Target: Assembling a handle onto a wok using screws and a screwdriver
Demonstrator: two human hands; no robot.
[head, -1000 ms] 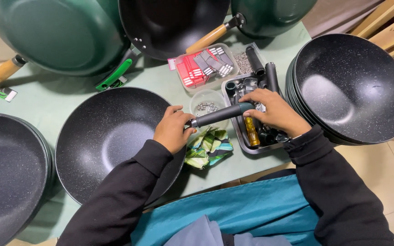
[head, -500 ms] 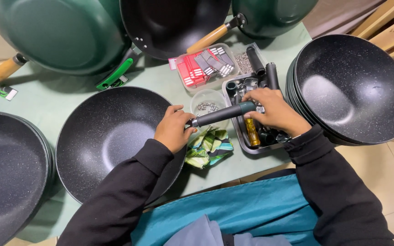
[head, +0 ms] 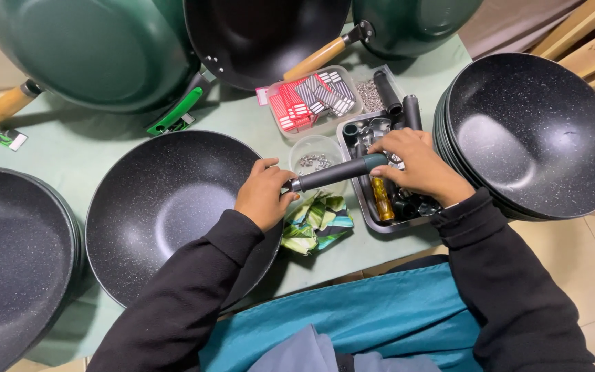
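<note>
Both hands work over a pale green tablecloth (head: 70, 151): left hand (head: 264, 193) steadies the speckled black wok (head: 166, 213), right hand (head: 418, 165) clasps its dark rubbery handle (head: 335, 172).

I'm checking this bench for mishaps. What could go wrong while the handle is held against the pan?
The black pan juts past the table edge toward the lap, so pressure from the left hand might tip it. The right hand holds the dark handle over the small clear cup of screws, which a slip could scatter.

the hands (head: 263, 196) hide the joint between handle (head: 339, 172) and pan (head: 166, 207).
</note>
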